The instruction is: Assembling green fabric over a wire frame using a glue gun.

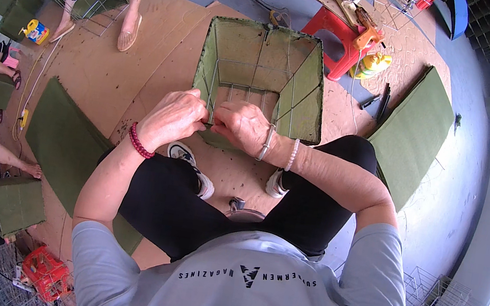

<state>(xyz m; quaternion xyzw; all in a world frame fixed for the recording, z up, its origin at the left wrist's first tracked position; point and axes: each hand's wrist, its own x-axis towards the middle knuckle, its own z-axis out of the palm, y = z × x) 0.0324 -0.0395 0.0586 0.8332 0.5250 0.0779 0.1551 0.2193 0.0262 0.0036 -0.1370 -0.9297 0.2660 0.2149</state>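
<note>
A box-shaped wire frame covered in green felt-like sheet (300, 107) stands in front of me, with its open side toward me and metal wires showing inside. At its near left edge, my left hand (175, 117) is closed, fingers pinched together against the rim. Close beside it, my right hand (241, 125) is curled at the same near edge, its fingers bent inward. Whatever the fingertips hold is too small or hidden to make out. A red bead bracelet (142, 140) circles my left wrist; a pale bead bracelet (292, 155) is on my right.
Stacked green sheets lie at right (412, 131) and left (67, 141). A red stool (330, 41) bearing tools and an orange glue gun (365, 39) stands beyond the box. Black pens (383, 103) lie nearby. Other people work at left near green boxes (15, 204) and wire frames.
</note>
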